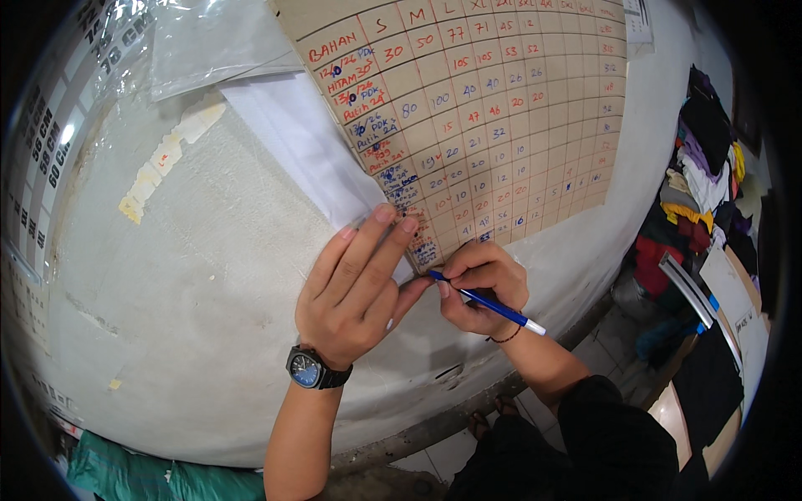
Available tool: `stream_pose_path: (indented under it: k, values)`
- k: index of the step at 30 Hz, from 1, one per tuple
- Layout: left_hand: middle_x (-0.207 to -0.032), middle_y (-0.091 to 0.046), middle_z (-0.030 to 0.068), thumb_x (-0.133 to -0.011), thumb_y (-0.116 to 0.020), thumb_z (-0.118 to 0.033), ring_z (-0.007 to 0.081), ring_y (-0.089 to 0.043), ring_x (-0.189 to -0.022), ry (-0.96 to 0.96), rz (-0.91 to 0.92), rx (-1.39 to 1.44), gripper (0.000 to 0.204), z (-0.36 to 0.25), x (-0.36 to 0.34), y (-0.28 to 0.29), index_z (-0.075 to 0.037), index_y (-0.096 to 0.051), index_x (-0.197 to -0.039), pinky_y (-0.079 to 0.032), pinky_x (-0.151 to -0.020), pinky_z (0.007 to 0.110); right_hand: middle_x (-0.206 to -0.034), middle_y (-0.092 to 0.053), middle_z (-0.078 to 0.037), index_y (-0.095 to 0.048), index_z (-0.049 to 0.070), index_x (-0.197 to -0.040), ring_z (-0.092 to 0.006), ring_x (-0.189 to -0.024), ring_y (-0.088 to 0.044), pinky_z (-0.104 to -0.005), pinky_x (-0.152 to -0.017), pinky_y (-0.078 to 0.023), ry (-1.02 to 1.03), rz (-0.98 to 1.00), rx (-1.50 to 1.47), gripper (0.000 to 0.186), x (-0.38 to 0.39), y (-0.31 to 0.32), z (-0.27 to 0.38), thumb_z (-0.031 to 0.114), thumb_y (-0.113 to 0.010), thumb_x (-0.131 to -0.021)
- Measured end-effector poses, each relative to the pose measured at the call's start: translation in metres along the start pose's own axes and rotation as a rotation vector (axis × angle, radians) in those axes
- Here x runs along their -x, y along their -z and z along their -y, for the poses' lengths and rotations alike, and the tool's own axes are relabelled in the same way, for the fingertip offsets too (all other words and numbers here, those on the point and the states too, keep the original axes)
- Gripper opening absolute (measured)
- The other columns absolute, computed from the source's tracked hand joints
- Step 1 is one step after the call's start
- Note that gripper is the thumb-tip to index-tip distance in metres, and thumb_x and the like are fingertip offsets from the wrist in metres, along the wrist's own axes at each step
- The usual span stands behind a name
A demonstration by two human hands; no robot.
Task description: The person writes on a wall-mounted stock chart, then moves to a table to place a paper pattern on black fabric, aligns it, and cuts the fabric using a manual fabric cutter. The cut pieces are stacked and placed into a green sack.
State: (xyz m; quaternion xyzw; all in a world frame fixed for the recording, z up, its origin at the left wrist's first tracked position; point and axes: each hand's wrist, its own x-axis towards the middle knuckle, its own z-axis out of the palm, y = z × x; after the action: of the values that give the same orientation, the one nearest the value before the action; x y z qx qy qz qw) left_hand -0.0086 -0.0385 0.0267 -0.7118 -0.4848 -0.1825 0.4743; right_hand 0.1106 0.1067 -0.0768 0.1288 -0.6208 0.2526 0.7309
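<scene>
A brown cardboard chart (551,179) with a ruled grid and red and blue handwriting is up on the pale wall. My left hand (355,288) lies flat with fingers stretched over the chart's lower left edge, a dark watch on its wrist. Between the thumb and fingers of my right hand (489,288) is a blue pen (493,306) with a white end. Its tip points at the chart's bottom left corner, close to my left thumb. Whether the tip touches the board cannot be made out. White paper (292,138) shows behind the chart's left edge.
Clear plastic sleeves (225,42) hang at the upper left, near a printed size chart (42,159). Torn tape (171,159) clings to the wall. Heaped clothes (702,159) and leaning boards (735,292) stand at the right. A green bundle (159,472) lies lower left.
</scene>
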Motion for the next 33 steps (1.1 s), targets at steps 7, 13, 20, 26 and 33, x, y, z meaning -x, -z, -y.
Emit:
stream_pose_path:
  k: [7,13,20,26,33]
  values:
    - [-0.134,-0.074,0.0096,-0.078,-0.093,-0.026,0.0321,-0.063,-0.137,0.0,-0.003,-0.006,0.051,-0.0001,0.0009,-0.0009,-0.013,-0.046,-0.063,-0.051,-0.11,0.046,-0.095,-0.071,-0.014,-0.063,0.004,-0.088,-0.0226,-0.074,-0.073,-0.0301,-0.064,-0.059,0.007,0.002,0.058,0.024,-0.0002,0.0004,0.002,0.0,-0.084,-0.078]
    - [-0.134,-0.074,0.0098,-0.079,-0.092,-0.026,0.0321,-0.063,-0.137,0.0,0.0,-0.005,0.05,-0.0005,0.0005,-0.0002,-0.013,-0.046,-0.063,-0.051,-0.111,0.047,-0.096,-0.071,-0.014,-0.063,0.004,-0.088,-0.0233,-0.077,-0.073,-0.0312,-0.066,-0.06,0.006,0.016,0.018,0.024,-0.0013,0.0015,0.0007,0.0,-0.084,-0.078]
    - [-0.141,-0.071,0.009,-0.086,-0.084,-0.025,0.0276,-0.062,-0.138,-0.003,0.02,-0.009,0.033,-0.0001,0.0005,0.002,-0.01,-0.06,-0.07,-0.05,-0.111,0.042,-0.096,-0.071,-0.014,-0.063,0.004,-0.088,-0.0233,-0.077,-0.073,-0.0311,-0.067,-0.06,0.001,0.013,0.004,0.024,-0.0006,0.0007,-0.0006,-0.001,-0.084,-0.078]
    - [-0.133,-0.074,0.009,-0.078,-0.093,-0.028,0.0308,-0.063,-0.137,0.0,-0.004,-0.015,0.05,-0.0007,0.0009,-0.0011,-0.013,-0.047,-0.064,-0.051,-0.112,0.046,-0.096,-0.071,-0.013,-0.063,0.003,-0.088,-0.0239,-0.076,-0.073,-0.0307,-0.066,-0.059,0.005,0.011,0.025,0.025,-0.0009,-0.0002,-0.0009,-0.002,-0.084,-0.077]
    - [-0.137,-0.072,0.0091,-0.084,-0.087,-0.025,0.0294,-0.062,-0.138,0.0,0.015,-0.004,0.039,-0.0004,0.0005,0.002,-0.011,-0.055,-0.067,-0.05,-0.111,0.043,-0.095,-0.07,-0.014,-0.061,0.003,-0.087,-0.0238,-0.074,-0.073,-0.0314,-0.064,-0.058,0.018,0.019,-0.018,0.025,-0.0022,-0.0004,-0.0035,-0.004,-0.083,-0.077]
